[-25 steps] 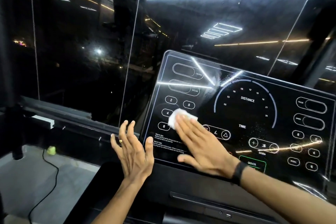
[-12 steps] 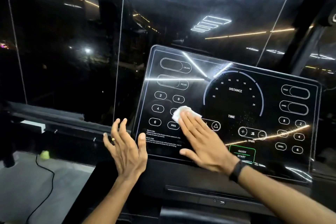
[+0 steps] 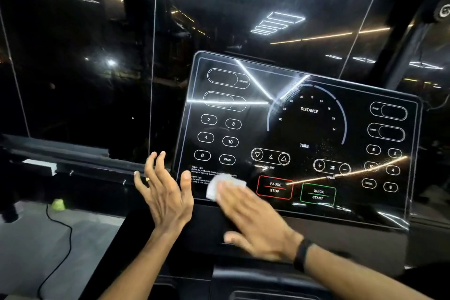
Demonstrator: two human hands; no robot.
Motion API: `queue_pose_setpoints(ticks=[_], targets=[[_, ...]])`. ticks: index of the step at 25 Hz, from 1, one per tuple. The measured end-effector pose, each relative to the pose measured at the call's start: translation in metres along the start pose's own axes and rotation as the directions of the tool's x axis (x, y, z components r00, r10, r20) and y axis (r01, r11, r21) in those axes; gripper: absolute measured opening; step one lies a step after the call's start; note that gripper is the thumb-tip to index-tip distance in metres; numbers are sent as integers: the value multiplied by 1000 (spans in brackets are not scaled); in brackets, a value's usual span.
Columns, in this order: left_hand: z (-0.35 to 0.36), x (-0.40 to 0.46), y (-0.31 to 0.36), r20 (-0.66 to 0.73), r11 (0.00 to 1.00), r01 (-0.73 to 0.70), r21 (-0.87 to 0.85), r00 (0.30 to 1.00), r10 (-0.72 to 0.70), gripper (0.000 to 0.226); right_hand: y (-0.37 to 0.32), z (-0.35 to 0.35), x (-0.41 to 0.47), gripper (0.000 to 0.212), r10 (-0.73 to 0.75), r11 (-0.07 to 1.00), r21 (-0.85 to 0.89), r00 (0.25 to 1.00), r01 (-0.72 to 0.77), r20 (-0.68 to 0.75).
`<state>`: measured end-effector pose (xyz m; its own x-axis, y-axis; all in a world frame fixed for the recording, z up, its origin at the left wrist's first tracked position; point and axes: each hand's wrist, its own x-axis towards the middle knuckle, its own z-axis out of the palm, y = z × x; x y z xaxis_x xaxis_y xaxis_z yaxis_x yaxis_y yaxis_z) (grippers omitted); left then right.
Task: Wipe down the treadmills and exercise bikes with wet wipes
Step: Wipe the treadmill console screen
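While the treadmill console (image 3: 304, 129) fills most of the view, its glossy black panel tilted back before dark window glass (image 3: 97, 68), the wiping seems to have reached the lower left edge, by the printed tips text. To do this pass well, I judge the wipe should stay flat under the fingers and travel in overlapping strokes along the bottom strip, light over the PAUSE/STOP button (image 3: 275, 187) so nothing is triggered; the speckled patch near the TIME label looks unwiped.

The right hand (image 3: 253, 221) lies palm-down, forearm reaching in from the lower right, a black band (image 3: 300, 254) on the wrist. Its fingers, straight and close together, press the white wet wipe (image 3: 220, 186) against the panel's lower rim. The left hand (image 3: 165, 192) hovers just beside the console's left edge, fingers spread and relaxed, holding nothing, a ring (image 3: 147, 179) on one finger.
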<state>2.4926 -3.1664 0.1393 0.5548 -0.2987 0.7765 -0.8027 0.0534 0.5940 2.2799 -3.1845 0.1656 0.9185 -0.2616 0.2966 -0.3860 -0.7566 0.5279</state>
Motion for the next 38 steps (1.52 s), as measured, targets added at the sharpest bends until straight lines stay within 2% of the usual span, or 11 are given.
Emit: queue_pose_setpoints(ticks=[3,6,8,11,14,20,23,26,29,32,38], targets=[[1,-1,-1,0,1000,-9,-5,1000,9,69,46,-5,0,68,-95,990,-102,995,96,12],[2,-1,-1,11,1000,13,-5,1000,-13,71,114,-51,48,69,436,896,-3,881,-444,-184],[1,-2,-2,3,1000,23,-2,1000,-23,68,97,-49,59,71,574,819,114,799,-563,-180],[0,1,-2,2,999,35,-24,999,-35,64,2,-2,21,71,98,995,35,995,-98,5],[0,0,-1,0,999,38,-37,999,-38,64,20,-1,8,65,-172,976,-125,982,180,72],[1,-2,-6,18,996,69,-62,998,-68,63,105,-60,109,67,525,847,20,829,-531,-191],[3,1,-9,15,988,106,-110,994,-105,62,15,-11,75,69,71,997,-35,997,-72,-13],[3,1,-9,-7,966,183,-184,982,-188,56,-2,2,39,63,-253,959,-97,960,265,119],[3,1,-8,0,955,194,-226,980,-199,53,62,-33,80,58,-9,989,-145,1000,8,-8],[2,1,-8,12,940,227,-254,973,-231,52,87,-62,131,63,424,902,-16,891,-432,-165],[-1,3,-10,28,905,278,-322,958,-284,49,-17,-7,75,63,-227,968,-74,962,240,155]])
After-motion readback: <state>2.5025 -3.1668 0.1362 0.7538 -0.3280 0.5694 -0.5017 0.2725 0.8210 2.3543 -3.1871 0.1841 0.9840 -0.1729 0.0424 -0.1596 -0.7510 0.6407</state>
